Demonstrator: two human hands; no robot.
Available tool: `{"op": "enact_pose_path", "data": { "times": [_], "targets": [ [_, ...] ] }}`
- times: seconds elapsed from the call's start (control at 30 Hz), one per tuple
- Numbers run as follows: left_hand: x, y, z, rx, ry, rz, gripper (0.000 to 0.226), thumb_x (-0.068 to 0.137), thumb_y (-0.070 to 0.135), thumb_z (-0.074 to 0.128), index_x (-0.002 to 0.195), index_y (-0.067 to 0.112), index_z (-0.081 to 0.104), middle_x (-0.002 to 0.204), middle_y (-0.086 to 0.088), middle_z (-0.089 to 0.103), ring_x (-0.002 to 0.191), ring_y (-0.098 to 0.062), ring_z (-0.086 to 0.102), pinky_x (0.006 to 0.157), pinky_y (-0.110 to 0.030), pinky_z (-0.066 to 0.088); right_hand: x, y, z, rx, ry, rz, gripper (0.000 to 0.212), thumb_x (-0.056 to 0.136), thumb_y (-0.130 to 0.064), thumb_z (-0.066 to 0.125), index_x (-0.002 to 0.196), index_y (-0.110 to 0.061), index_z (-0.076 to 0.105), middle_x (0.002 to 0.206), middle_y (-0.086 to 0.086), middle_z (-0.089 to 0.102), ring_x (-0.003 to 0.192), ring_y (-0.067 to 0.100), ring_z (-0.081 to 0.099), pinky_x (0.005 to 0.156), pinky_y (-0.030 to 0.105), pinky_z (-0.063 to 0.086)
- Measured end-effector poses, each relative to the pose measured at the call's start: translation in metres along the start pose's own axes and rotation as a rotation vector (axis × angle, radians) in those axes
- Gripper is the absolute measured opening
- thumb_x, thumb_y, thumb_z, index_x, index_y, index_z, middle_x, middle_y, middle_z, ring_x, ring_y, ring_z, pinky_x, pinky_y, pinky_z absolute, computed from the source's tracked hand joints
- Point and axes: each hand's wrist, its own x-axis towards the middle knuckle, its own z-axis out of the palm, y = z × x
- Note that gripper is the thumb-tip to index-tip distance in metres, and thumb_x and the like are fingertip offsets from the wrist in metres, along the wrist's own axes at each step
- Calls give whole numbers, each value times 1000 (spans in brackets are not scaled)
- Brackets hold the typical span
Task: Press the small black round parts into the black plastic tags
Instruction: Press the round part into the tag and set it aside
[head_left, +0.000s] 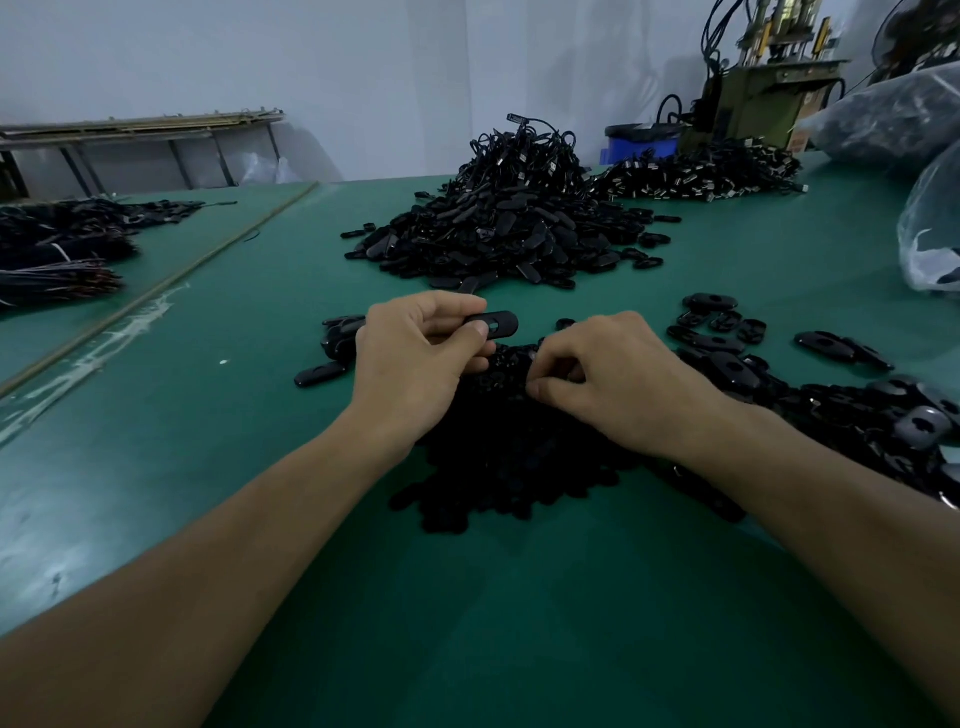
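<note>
Near edge: green table mat (467, 623), both forearms reaching out over it.

Just beyond: a dark pile of small round parts (509, 457), lying under the hands.

Right hand (613, 379) dips into the pile's far side, fingers curled, thumb meeting a fingertip. Cannot tell whether a part is pinched.

Left hand (415, 358) pinches a black tag (496, 323) by one end, thumb on top. The hole shows just past the thumb, and the free end points right, just above the pile.

Judgement: keep the tag level and the hole clear of the thumb. Seat a single part square before pressing; a tilted or doubled part would likely jam.

Loose tags (722, 332) scatter to the right, with a few beside the left hand.

Room: open mat left of the hands, and a strip between the hands and the big tag heap (514, 228) farther off. Clear bags (930, 234) crowd the right edge.
</note>
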Motion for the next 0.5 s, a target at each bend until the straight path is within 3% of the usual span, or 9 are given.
{"op": "enact_pose_path", "data": {
  "times": [0.23, 0.37, 0.43, 0.5],
  "targets": [
    [-1, 0, 0, -5, -2, 1, 21, 91, 1, 70, 93, 22, 72, 82, -2, 77, 75, -14, 76, 70, -24, 60, -1, -2, 0, 59, 48, -47, 10, 93, -23, 60, 86, -28, 66, 77, -10, 65, 75, 13, 61, 74, 42, 54],
    [-1, 0, 0, -17, -2, -12, 20, 91, 1, 69, 93, 21, 72, 80, -1, 77, 75, -15, 76, 71, -24, 60, -2, -2, -1, 160, 93, -44, 8, 98, -18, 51, 90, -18, 53, 80, 2, 67, 81, 24, 64, 71, 47, 52],
    [-1, 0, 0, -17, -6, -12, 21, 91, 1, 70, 92, 21, 72, 80, -2, 77, 75, -15, 76, 71, -25, 60, -3, -2, -2, 227, 128, -32, 9, 97, -16, 53, 88, -18, 52, 80, 3, 68, 82, 22, 66, 70, 42, 52],
    [-1, 0, 0, -17, -14, -12, 21, 90, 0, 70, 93, 21, 72, 83, -4, 77, 76, -16, 76, 73, -26, 61, -3, -2, -2, 237, 173, -32, 11, 94, -16, 62, 84, -19, 58, 79, -3, 68, 75, 9, 64, 69, 31, 50]
  ]
}}
